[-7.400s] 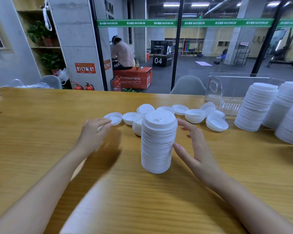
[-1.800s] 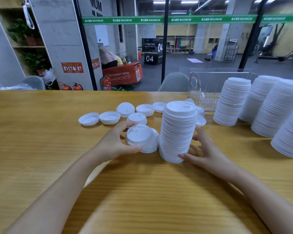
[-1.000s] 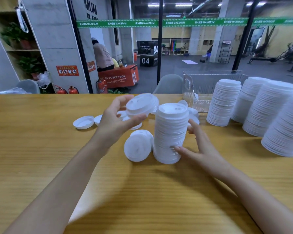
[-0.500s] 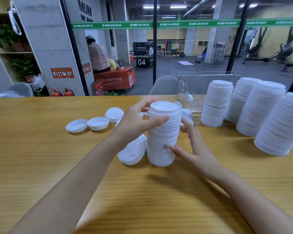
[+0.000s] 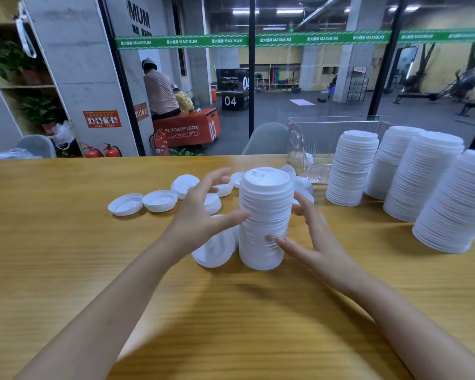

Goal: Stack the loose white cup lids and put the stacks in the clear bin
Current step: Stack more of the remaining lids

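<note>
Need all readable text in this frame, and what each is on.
"MAXIMUM", repeated: green band on the glass; the characters beside it are blurred.
"MUM", cut off: grey wall.
"PLYOSOFTBOX" and "03": orange box.
"04": lower black box.
"PLYOSOFTBOX": upper black box.
Red sign on the pillar: too small to read.
Lid stack: no text readable.

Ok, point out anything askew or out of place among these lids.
A short pile of white plastic cup lids lies tipped, leaning against the foot of the tall white lid stack. Two loose white lids at far left sit rim-up. The clear plastic bin holds almost nothing; four tall white stacks stand outside it.
</note>
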Tool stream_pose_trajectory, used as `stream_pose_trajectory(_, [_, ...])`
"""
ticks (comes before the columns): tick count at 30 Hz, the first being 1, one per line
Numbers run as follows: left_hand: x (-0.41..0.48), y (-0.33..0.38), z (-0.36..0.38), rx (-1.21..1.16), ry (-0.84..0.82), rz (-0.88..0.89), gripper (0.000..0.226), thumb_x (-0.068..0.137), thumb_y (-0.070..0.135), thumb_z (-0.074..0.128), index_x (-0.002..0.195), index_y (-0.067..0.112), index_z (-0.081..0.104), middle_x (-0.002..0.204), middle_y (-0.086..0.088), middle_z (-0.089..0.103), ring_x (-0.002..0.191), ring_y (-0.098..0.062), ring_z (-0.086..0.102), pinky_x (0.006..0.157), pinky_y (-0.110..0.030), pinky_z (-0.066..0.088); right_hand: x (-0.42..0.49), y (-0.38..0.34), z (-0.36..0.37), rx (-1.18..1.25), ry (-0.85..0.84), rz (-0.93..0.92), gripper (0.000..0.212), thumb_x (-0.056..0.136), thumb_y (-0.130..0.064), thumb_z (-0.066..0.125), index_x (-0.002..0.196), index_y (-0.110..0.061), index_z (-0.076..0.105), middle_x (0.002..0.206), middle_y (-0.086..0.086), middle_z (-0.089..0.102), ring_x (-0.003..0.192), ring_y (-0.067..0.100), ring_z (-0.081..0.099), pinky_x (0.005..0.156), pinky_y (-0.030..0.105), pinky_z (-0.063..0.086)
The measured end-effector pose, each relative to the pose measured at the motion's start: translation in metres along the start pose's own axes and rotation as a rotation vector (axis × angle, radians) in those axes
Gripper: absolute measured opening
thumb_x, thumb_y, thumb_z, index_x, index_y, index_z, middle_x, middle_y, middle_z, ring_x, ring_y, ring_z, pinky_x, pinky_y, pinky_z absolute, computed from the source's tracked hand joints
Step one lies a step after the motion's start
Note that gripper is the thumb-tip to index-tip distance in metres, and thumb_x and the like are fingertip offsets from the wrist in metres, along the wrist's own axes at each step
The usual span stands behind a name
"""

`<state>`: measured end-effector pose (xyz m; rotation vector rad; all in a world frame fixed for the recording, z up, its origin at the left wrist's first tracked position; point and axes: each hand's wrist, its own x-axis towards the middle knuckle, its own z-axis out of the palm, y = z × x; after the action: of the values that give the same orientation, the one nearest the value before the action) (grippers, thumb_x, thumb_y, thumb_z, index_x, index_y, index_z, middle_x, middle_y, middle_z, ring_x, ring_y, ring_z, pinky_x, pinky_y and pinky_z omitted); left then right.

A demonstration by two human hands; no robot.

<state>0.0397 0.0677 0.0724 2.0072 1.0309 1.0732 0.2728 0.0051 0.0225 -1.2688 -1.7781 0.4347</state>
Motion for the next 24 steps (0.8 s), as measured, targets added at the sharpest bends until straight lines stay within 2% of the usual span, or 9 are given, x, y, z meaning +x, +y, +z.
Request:
stream_pose_trajectory(1, [-0.007, -0.01, -0.004, 0.048, 0.011, -0.012, 0.085, 0.054, 0.069, 0.07, 0.132, 0.053, 0.039, 0.131, 0.028, 0.049, 0.122, 0.008, 0.042, 0.095, -0.012, 0.034, 0.0, 0.0, 0.0, -0.003, -0.001, -0.002, 0.088, 0.078, -0.07, 0.06, 0.15, -0.04, 0.02, 0.146, -0.019, 0.04, 0.139, 0.008, 0.034, 0.115, 0.042, 0.03])
stream_pose_trajectory(5, [-0.032, -0.05, -0.016, 0.308, 0.011, -0.046, 0.085, 0.05, 0.072, 0.066, 0.128, 0.053, 0.036, 0.135, 0.026, 0.045, 0.126, -0.006, 0.039, 0.109, -0.039, 0.033, 0.0, 0.0, 0.0, -0.01, -0.005, 0.001, 0.086, 0.077, -0.069, 0.06, 0.15, -0.041, 0.022, 0.145, -0.02, 0.042, 0.138, 0.006, 0.035, 0.115, 0.041, 0.03])
stream_pose_trajectory(6, [-0.037, -0.057, -0.018, 0.38, -0.01, -0.042, 0.088, 0.05, 0.074, 0.064, 0.13, 0.053, 0.034, 0.137, 0.025, 0.042, 0.126, -0.007, 0.036, 0.109, -0.039, 0.032, 0.0, 0.001, 0.001, -0.008, -0.007, 0.004, 0.086, 0.077, -0.069, 0.06, 0.15, -0.042, 0.023, 0.145, -0.02, 0.042, 0.138, 0.005, 0.035, 0.115, 0.041, 0.03])
stream_pose_trajectory(9, [-0.044, -0.065, -0.023, 0.56, -0.066, -0.019, 0.099, 0.05, 0.08, 0.057, 0.141, 0.047, 0.033, 0.136, 0.028, 0.034, 0.128, -0.003, 0.029, 0.099, -0.03, 0.025, -0.001, 0.003, 0.001, -0.001, -0.007, 0.005, 0.083, 0.078, -0.068, 0.061, 0.148, -0.042, 0.025, 0.144, -0.017, 0.043, 0.137, 0.006, 0.036, 0.115, 0.043, 0.03])
stream_pose_trajectory(12, [-0.045, -0.068, -0.02, 0.623, -0.082, 0.01, 0.102, 0.052, 0.08, 0.054, 0.144, 0.04, 0.036, 0.137, 0.026, 0.035, 0.131, -0.005, 0.029, 0.096, -0.028, 0.024, -0.001, 0.003, 0.001, -0.004, -0.004, 0.011, 0.083, 0.077, -0.071, 0.06, 0.147, -0.045, 0.025, 0.143, -0.017, 0.044, 0.137, 0.006, 0.036, 0.115, 0.043, 0.03])
stream_pose_trajectory(16, [-0.044, -0.066, -0.015, 0.588, -0.036, 0.036, 0.092, 0.057, 0.076, 0.052, 0.141, 0.039, 0.04, 0.131, 0.03, 0.039, 0.129, -0.005, 0.035, 0.095, -0.029, 0.025, -0.001, 0.003, 0.001, -0.01, -0.008, 0.018, 0.082, 0.077, -0.07, 0.06, 0.147, -0.044, 0.026, 0.14, -0.014, 0.048, 0.135, 0.003, 0.037, 0.115, 0.04, 0.031])
stream_pose_trajectory(19, [-0.044, -0.06, -0.014, 0.441, 0.054, 0.02, 0.079, 0.056, 0.071, 0.061, 0.128, 0.044, 0.042, 0.121, 0.038, 0.044, 0.116, -0.001, 0.043, 0.097, -0.036, 0.035, -0.001, 0.004, 0.001, -0.004, -0.01, 0.023, 0.082, 0.077, -0.07, 0.061, 0.147, -0.042, 0.027, 0.14, -0.013, 0.05, 0.136, 0.004, 0.039, 0.114, 0.043, 0.032])
stream_pose_trajectory(21, [-0.042, -0.056, -0.014, 0.304, 0.134, 0.002, 0.072, 0.056, 0.067, 0.065, 0.121, 0.04, 0.048, 0.12, 0.035, 0.049, 0.111, -0.001, 0.047, 0.1, -0.037, 0.04, -0.001, 0.005, 0.001, -0.005, -0.01, 0.021, 0.082, 0.077, -0.07, 0.06, 0.146, -0.042, 0.027, 0.14, -0.012, 0.05, 0.135, 0.004, 0.039, 0.114, 0.043, 0.032])
stream_pose_trajectory(24, [-0.034, -0.038, -0.018, 0.066, 0.208, -0.023, 0.075, 0.058, 0.064, 0.066, 0.124, 0.031, 0.055, 0.123, 0.019, 0.058, 0.111, -0.001, 0.052, 0.093, -0.012, 0.039, -0.001, 0.004, 0.001, -0.002, -0.011, 0.018, 0.081, 0.077, -0.069, 0.061, 0.146, -0.042, 0.027, 0.14, -0.011, 0.051, 0.135, 0.004, 0.04, 0.114, 0.043, 0.033])
